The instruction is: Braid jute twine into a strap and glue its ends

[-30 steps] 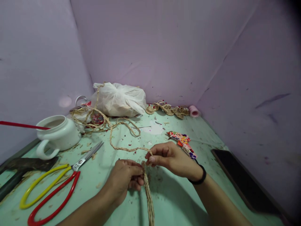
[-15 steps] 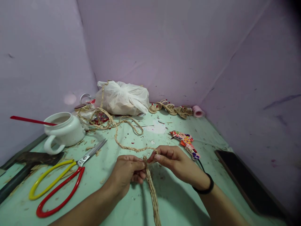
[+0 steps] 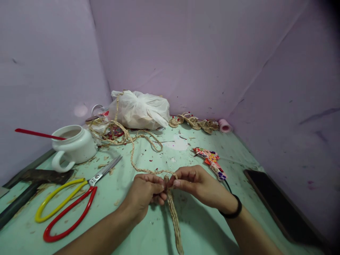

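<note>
A tan braided straw rope (image 3: 174,216) runs from the bottom edge up to my two hands in the middle of the green table (image 3: 127,219). My left hand (image 3: 145,196) pinches the top of the braid with closed fingers. My right hand (image 3: 198,184), with a black band on the wrist, pinches the same spot from the right. From there a thinner length of the rope (image 3: 132,156) trails back and left to a tangled pile near a white plastic bag (image 3: 139,109).
Scissors (image 3: 67,205) with yellow and red handles lie left of my hands. A white pot (image 3: 74,145) with a red stick stands further left, a dark tool (image 3: 26,186) before it. A patterned glue gun (image 3: 211,161), a dark slab (image 3: 276,205) and a pink spool (image 3: 225,125) are on the right.
Both hands have drawn closer together on the braid's top end and the loose rope now bends more tightly over it. The view has shifted slightly left.
</note>
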`<move>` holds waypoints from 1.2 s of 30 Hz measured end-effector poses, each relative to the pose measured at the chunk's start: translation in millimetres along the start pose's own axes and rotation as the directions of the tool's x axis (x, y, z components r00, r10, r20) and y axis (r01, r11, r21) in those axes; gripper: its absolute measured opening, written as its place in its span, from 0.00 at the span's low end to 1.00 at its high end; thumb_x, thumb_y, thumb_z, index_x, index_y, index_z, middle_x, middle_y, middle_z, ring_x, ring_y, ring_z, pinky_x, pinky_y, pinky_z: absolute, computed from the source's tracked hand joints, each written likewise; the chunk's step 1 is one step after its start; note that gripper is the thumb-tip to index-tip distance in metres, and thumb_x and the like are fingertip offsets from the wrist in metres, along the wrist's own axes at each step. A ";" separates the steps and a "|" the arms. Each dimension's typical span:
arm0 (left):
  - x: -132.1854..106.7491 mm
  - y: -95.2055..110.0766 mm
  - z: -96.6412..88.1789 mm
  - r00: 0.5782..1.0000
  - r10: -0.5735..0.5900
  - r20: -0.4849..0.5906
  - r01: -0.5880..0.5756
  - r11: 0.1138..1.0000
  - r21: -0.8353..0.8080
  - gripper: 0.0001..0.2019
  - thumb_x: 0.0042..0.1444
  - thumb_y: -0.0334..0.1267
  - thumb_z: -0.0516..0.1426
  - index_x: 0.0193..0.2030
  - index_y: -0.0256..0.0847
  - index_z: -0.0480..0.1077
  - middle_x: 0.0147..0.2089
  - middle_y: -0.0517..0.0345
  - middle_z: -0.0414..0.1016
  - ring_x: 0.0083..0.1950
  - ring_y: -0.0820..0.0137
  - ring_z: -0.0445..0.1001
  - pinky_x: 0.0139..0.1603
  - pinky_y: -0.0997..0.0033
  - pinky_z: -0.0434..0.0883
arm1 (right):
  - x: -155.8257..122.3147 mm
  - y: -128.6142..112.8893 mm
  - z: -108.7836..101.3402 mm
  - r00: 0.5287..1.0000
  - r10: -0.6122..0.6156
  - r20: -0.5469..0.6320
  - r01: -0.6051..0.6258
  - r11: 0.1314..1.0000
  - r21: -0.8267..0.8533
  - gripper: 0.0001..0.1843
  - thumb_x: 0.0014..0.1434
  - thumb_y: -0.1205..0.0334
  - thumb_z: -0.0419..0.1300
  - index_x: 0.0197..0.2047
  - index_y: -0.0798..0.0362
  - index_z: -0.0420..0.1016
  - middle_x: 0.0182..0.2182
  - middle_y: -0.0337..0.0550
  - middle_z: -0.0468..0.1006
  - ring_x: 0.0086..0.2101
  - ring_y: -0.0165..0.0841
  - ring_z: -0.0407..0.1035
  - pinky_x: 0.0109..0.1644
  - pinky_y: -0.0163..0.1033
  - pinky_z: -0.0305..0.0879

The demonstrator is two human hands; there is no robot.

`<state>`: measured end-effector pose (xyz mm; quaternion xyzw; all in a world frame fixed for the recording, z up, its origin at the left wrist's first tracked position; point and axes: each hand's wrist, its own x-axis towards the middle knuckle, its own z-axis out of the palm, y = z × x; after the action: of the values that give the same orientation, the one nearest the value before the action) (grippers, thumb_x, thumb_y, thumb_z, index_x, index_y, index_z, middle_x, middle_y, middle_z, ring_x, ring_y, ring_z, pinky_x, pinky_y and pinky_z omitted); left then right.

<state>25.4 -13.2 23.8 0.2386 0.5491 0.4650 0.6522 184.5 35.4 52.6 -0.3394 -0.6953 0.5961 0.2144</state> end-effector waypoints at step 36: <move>0.1 14.4 -1.9 0.991 -0.039 0.131 0.000 0.958 0.287 0.06 0.28 0.33 0.59 0.15 0.34 0.66 0.09 0.68 0.58 0.11 0.84 0.47 0.13 0.80 0.42 | 3.8 5.8 3.2 0.996 -0.094 0.003 0.093 0.977 -0.192 0.07 0.47 0.66 0.66 0.33 0.56 0.78 0.30 0.43 0.78 0.31 0.32 0.68 0.39 0.37 0.64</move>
<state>18.7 -7.0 35.1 0.3560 0.5676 0.3569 0.6510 180.9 36.4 45.9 -0.3272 -0.7640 0.5147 0.2103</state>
